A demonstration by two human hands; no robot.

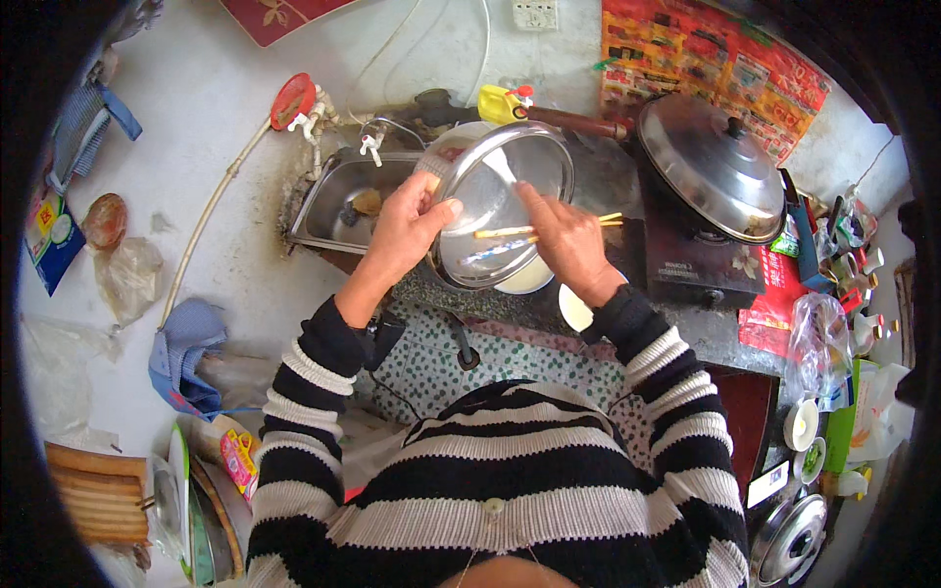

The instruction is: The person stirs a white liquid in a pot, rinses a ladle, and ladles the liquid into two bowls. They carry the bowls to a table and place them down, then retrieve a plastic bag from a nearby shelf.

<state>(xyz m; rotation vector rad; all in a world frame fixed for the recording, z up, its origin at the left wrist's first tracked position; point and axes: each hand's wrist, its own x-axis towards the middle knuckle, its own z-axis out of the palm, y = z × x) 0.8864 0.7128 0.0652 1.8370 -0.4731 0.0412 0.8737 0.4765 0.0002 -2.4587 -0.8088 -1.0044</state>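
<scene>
A shiny steel basin is tilted in front of me, above the counter between the sink and the stove. My left hand grips its left rim, thumb on the inside. In my right hand is a white spatula-like utensil, its broad end inside the basin, together with a pair of chopsticks and a blue-and-white patterned handle. Below the basin a bowl with pale contents is partly hidden. Another white bowl stands partly behind my right wrist.
A steel sink lies left, under white taps. To the right a lidded wok sits on a gas stove. A yellow jug stands at the wall. Farther right are bottles, small bowls and a lidded pot.
</scene>
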